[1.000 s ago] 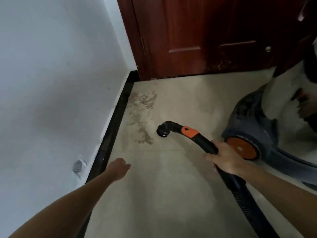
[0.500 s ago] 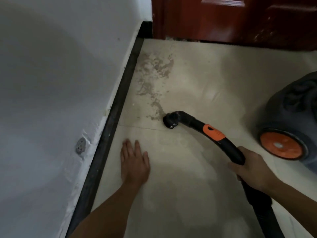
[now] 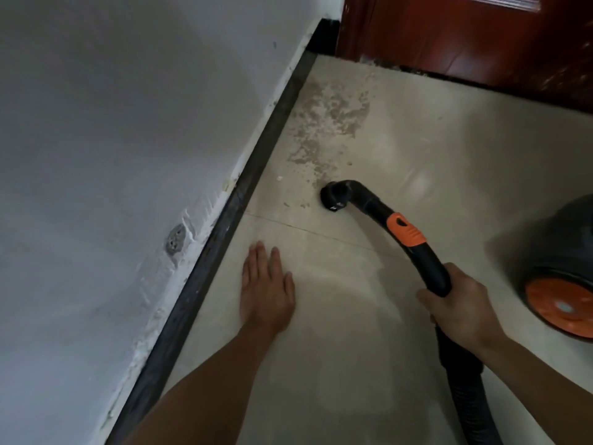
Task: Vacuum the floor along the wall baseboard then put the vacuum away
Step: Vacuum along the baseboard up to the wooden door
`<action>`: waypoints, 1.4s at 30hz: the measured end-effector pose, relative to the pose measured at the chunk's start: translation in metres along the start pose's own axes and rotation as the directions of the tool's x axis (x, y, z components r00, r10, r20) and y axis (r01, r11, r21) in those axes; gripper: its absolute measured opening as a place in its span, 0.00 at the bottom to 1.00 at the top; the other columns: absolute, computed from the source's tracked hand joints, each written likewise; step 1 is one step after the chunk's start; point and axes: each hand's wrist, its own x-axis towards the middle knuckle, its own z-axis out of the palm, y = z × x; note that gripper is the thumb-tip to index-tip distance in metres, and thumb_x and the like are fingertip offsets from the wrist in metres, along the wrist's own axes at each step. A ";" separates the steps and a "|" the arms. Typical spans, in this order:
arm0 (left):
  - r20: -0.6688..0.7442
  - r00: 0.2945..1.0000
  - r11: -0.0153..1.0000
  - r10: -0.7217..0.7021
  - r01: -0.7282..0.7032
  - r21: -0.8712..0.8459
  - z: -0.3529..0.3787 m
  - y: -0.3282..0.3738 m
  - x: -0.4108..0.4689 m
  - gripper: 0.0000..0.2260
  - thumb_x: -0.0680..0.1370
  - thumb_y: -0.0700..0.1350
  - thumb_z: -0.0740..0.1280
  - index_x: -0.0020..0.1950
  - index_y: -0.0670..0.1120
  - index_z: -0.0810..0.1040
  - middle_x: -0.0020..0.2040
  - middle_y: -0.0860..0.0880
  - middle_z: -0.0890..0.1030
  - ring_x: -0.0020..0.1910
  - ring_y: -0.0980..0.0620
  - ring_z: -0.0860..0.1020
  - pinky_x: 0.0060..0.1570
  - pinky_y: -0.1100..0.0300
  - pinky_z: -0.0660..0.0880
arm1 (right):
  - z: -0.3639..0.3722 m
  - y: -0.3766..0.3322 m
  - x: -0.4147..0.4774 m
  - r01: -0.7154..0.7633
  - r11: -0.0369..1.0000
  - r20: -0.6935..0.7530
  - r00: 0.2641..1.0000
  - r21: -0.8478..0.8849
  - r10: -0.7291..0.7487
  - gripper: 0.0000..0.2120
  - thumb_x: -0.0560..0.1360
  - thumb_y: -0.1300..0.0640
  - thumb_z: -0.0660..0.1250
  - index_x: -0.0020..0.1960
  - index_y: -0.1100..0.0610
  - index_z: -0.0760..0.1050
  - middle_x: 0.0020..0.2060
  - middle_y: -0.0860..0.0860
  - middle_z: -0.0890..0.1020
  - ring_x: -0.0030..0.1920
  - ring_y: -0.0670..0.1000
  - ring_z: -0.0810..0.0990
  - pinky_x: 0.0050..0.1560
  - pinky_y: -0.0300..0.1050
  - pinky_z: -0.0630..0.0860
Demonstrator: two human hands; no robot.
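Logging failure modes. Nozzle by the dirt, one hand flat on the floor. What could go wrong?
The nozzle sits apart from the baseboard, so the crumb near that edge may be missed. The left hand lies flat on the floor; the hose in the right hand could sweep into it.

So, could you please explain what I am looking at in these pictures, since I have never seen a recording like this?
There is no robot here: a person wears a wide-angle camera on the head, looking down at their own arms, and every picture comes from it. The left hand lies flat, fingers straight, on the pale tiled floor near the dark baseboard. The right hand grips the black vacuum hose handle, whose nozzle sits at the edge of a patch of dusty debris near the red-brown door. The vacuum body, with its orange wheel, stands at the right edge.
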 end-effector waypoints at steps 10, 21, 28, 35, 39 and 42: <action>-0.006 1.000 0.999 -0.028 0.029 0.020 0.002 0.000 0.000 0.30 0.81 0.54 0.48 0.77 0.36 0.52 0.78 0.38 0.52 0.78 0.44 0.48 0.76 0.52 0.45 | 0.009 -0.010 0.026 0.073 0.995 0.022 0.997 -0.074 -0.072 0.13 0.68 0.59 0.74 0.41 0.50 0.70 0.29 0.53 0.78 0.29 0.53 0.78 0.28 0.46 0.72; -0.032 0.999 0.999 -0.037 0.038 0.017 -0.004 0.004 -0.001 0.31 0.80 0.54 0.48 0.76 0.35 0.58 0.77 0.37 0.58 0.77 0.42 0.55 0.76 0.50 0.51 | 0.047 -0.078 0.083 0.130 0.991 0.062 0.990 0.008 -0.130 0.12 0.70 0.58 0.73 0.49 0.58 0.73 0.37 0.58 0.80 0.35 0.59 0.81 0.38 0.53 0.81; -0.043 0.998 0.998 -0.047 0.049 0.045 -0.001 0.003 0.000 0.30 0.79 0.53 0.48 0.75 0.35 0.60 0.76 0.36 0.60 0.76 0.42 0.58 0.75 0.50 0.53 | 0.024 -0.049 0.077 0.189 0.979 0.097 0.979 -0.082 -0.181 0.11 0.67 0.58 0.75 0.41 0.52 0.72 0.29 0.52 0.80 0.30 0.54 0.81 0.32 0.49 0.78; -0.034 0.999 0.999 -0.035 0.036 0.025 -0.008 0.003 -0.002 0.30 0.80 0.53 0.49 0.75 0.35 0.59 0.77 0.37 0.58 0.77 0.43 0.55 0.76 0.53 0.47 | 0.039 -0.067 0.056 0.240 0.970 0.235 0.946 -0.036 -0.225 0.11 0.68 0.60 0.74 0.45 0.54 0.72 0.33 0.55 0.79 0.33 0.58 0.80 0.36 0.52 0.80; -0.042 0.999 0.999 -0.033 0.033 -0.002 -0.007 0.003 -0.002 0.28 0.80 0.51 0.54 0.75 0.34 0.60 0.77 0.37 0.59 0.77 0.43 0.55 0.75 0.53 0.47 | 0.007 -0.041 0.054 0.231 0.969 0.180 0.961 -0.089 -0.212 0.12 0.68 0.61 0.74 0.41 0.51 0.72 0.29 0.52 0.79 0.28 0.52 0.80 0.31 0.52 0.78; -0.034 0.999 0.999 -0.032 0.031 -0.009 -0.005 0.001 -0.003 0.28 0.80 0.51 0.54 0.76 0.35 0.58 0.77 0.38 0.57 0.78 0.44 0.53 0.76 0.54 0.46 | -0.022 -0.003 0.038 0.152 0.977 0.075 0.987 -0.151 -0.142 0.13 0.67 0.62 0.76 0.40 0.52 0.72 0.24 0.50 0.78 0.24 0.44 0.77 0.25 0.45 0.72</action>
